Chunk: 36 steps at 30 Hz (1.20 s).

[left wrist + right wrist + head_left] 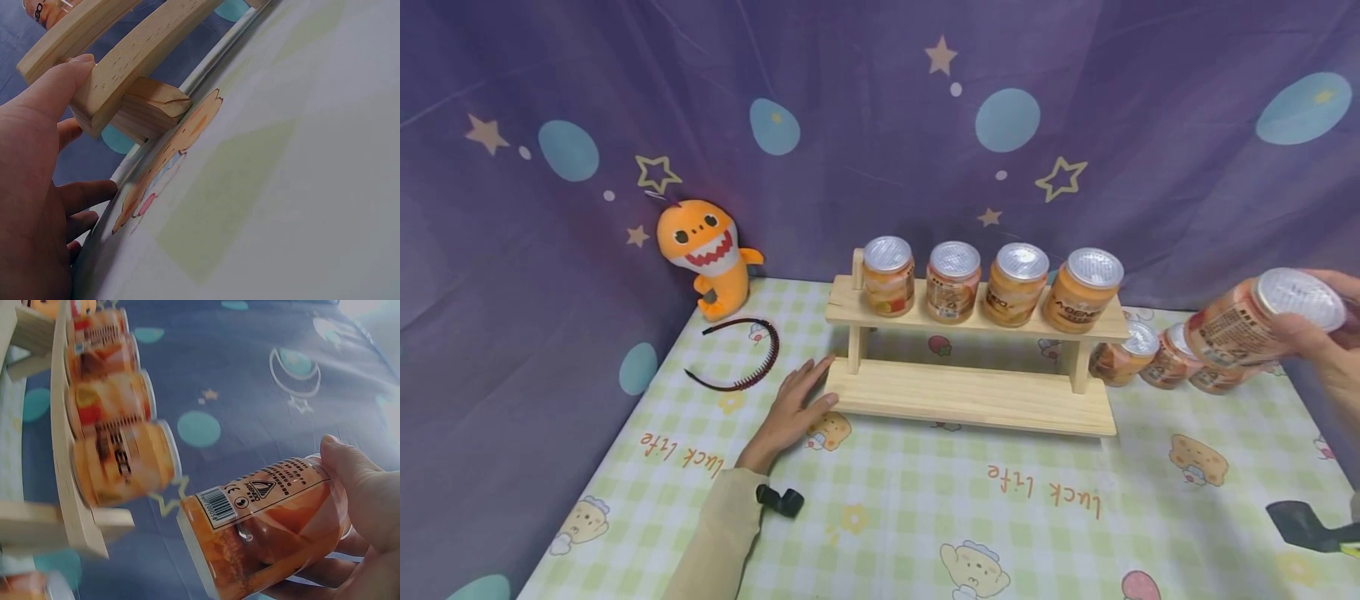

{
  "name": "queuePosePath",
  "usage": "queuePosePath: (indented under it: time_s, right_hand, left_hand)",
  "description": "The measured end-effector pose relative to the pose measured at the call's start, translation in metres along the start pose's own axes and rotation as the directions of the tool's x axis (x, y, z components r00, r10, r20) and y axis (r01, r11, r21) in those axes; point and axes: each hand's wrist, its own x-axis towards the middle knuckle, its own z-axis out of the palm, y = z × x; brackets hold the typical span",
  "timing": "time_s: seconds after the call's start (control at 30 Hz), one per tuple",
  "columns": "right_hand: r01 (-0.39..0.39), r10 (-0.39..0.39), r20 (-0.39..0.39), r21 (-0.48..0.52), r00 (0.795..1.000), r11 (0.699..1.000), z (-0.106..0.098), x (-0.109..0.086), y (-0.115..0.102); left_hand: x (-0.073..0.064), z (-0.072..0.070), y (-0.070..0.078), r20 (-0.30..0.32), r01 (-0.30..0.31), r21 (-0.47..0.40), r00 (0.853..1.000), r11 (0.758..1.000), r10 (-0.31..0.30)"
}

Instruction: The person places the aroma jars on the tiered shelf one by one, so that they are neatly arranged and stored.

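Gripping a likely heavy, slippery jar round its lidded end, the right hand is lifting while the flat left hand is steadying the wooden rack.

orange can, silver lid, held tilted beside rack.

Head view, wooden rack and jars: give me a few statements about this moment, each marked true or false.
1. Four jars stand on the top shelf of the wooden rack. True.
2. The right hand is empty. False: it grips a tilted jar by its lid end.
3. The left hand touches the rack's lower left end. True.
4. The shark plush sits on the rack. False: it sits by the backdrop, left of the rack.
5. The headband lies on the tablecloth. True.
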Motion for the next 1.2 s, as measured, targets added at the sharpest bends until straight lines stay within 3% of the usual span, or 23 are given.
queuePosePath:
  time_s: [0.1,0.17,0.23,0.3,0.4,0.63,0.73,1.0,1.2]
  right_hand:
    - [0.027,-0.026,-0.006,0.195,1.000,0.980,0.016,-0.003,-0.005]
    - [0.038,-0.044,0.018,0.229,0.999,0.973,0.026,-0.005,-0.010]
    - [0.049,-0.056,0.050,0.139,0.997,0.989,0.034,-0.007,-0.015]
    - [0.030,-0.029,0.056,-0.022,0.998,0.999,0.043,-0.009,-0.020]
    - [0.019,-0.003,0.073,-0.220,0.997,0.975,0.055,-0.013,-0.027]
    - [-0.010,0.004,0.170,0.032,0.985,0.999,0.084,-0.017,-0.027]
    - [-0.019,0.005,0.207,0.067,0.978,0.998,0.096,-0.019,-0.028]
    - [-0.047,0.029,0.289,0.056,0.957,0.997,0.127,-0.026,-0.032]
    - [0.001,0.000,0.326,-0.002,0.945,1.000,0.151,-0.031,-0.034]
  left_hand:
    - [0.000,0.000,0.000,0.000,-0.007,0.005,1.000,1.000,0.007]
    - [0.000,0.000,0.000,0.000,-0.008,0.008,1.000,1.000,0.008]
    - [0.001,0.000,0.000,0.000,-0.008,0.007,1.000,1.000,0.008]
    - [0.001,0.000,0.000,0.000,-0.007,0.004,1.000,1.000,0.007]
    - [0.001,0.000,0.000,0.003,-0.006,0.002,1.000,1.000,0.006]
    - [0.002,0.000,0.001,0.006,-0.010,0.010,1.000,1.000,0.010]
    - [0.002,-0.001,0.002,0.005,-0.011,0.006,1.000,1.000,0.011]
    - [0.000,-0.001,-0.001,0.003,-0.011,0.014,1.000,1.000,0.011]
    - [0.000,-0.001,0.001,0.001,-0.004,0.015,1.000,1.000,0.004]
